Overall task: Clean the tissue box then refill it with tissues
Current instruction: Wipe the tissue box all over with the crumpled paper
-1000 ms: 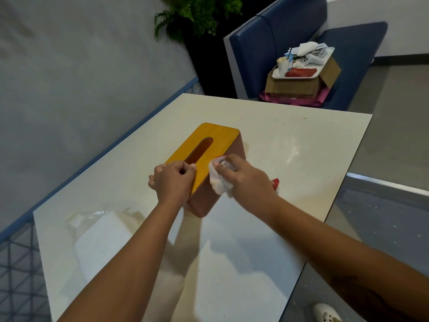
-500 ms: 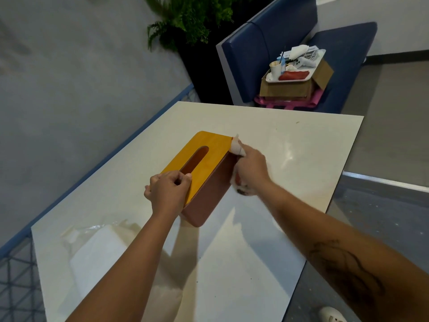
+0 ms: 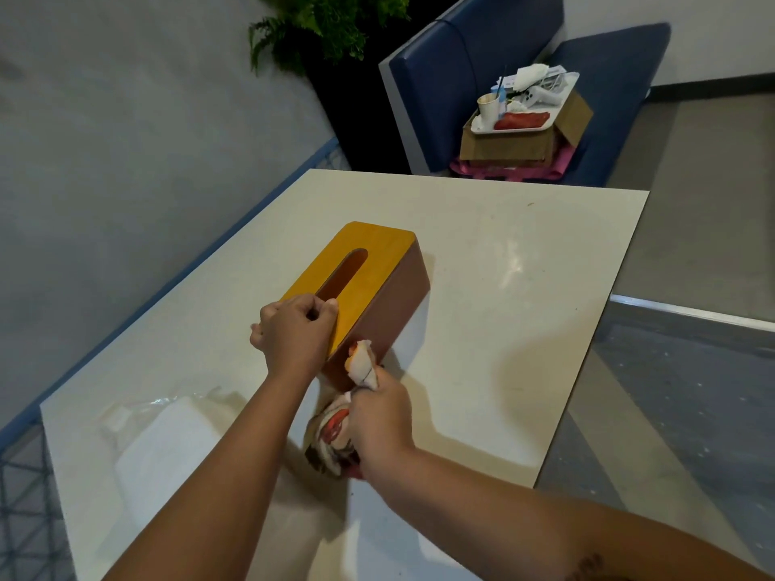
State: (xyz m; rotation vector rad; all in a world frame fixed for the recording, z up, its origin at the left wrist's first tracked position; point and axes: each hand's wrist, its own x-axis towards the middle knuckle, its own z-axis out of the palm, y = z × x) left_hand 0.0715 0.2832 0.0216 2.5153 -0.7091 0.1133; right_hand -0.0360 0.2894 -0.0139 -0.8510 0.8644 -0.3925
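Note:
A wooden tissue box (image 3: pixel 377 283) with a yellow slotted lid and brown sides stands on the white table (image 3: pixel 524 287). My left hand (image 3: pixel 295 333) grips the lid's near end, fingers curled over its edge. My right hand (image 3: pixel 379 413) clutches a white cloth with red and brown print (image 3: pixel 360 364) and holds it against the box's near right corner. More of the cloth hangs below that hand. A clear plastic pack of white tissues (image 3: pixel 163 446) lies at the table's near left.
Behind the table is a blue bench seat (image 3: pixel 453 86) carrying a cardboard box (image 3: pixel 520 144) topped by a tray of used items. A green potted plant (image 3: pixel 331 27) stands in the corner. A grey wall runs along the left. Floor lies to the right.
My right hand with the cloth has slid back along the box's right side, from the far corner to the near corner. My left hand keeps its hold on the lid.

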